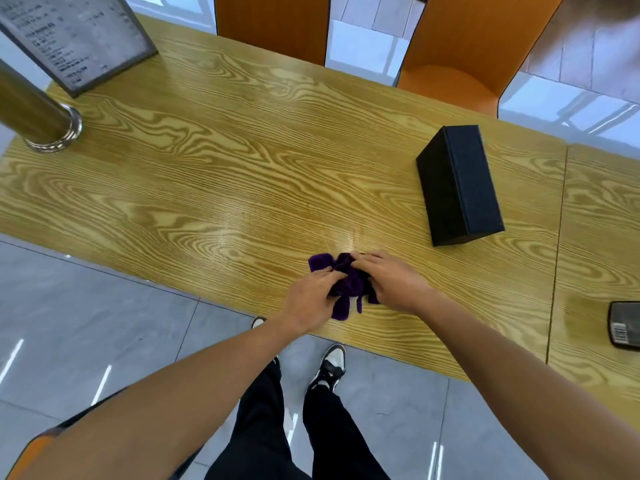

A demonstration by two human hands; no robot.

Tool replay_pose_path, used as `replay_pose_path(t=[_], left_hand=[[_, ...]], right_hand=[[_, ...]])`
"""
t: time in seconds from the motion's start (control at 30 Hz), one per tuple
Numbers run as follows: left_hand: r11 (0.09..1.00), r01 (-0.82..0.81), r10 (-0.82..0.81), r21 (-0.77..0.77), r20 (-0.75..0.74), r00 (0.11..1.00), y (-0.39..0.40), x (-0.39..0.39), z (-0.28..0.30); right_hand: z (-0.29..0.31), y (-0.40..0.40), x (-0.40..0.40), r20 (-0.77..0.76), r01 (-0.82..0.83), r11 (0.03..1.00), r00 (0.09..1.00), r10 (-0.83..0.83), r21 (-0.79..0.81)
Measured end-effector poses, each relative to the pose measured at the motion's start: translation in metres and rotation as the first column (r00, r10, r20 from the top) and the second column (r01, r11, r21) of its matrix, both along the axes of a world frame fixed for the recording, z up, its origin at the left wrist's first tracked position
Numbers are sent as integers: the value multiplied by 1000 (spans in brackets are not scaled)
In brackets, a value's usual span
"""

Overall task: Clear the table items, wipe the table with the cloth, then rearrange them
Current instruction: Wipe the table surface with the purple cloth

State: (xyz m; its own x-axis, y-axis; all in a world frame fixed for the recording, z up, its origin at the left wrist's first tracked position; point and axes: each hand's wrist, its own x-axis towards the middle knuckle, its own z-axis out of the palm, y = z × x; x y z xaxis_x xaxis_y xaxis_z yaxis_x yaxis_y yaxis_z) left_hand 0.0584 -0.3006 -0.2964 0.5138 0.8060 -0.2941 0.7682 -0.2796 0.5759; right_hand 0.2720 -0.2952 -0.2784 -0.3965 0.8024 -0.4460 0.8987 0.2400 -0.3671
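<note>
A crumpled purple cloth [346, 285] lies near the front edge of the wooden table [214, 174]. My left hand [313, 299] grips its left side and my right hand [394, 282] grips its right side, both resting on the tabletop. A black rectangular box [460, 183] lies on the table to the right, beyond my hands. A framed menu sign [74, 36] stands at the far left corner.
A metal pole with a chrome base [52, 129] rises from the table's left end. A dark flat device with a barcode [625, 325] sits at the right edge. Two orange chairs [460, 46] stand behind the table. Grey tiled floor lies below.
</note>
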Motion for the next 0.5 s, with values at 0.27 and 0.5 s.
replay_pose_path(t=[0.27,0.5], left_hand=[[999,-13,14,-30,31,999,-60,8,1],[999,0,2,-32,58,998,-103,7,0]], right_hand=[[-8,-62,7,18,-49,998,999,48,33],[-19,-109,11,-11,-42,999,999,42,25]])
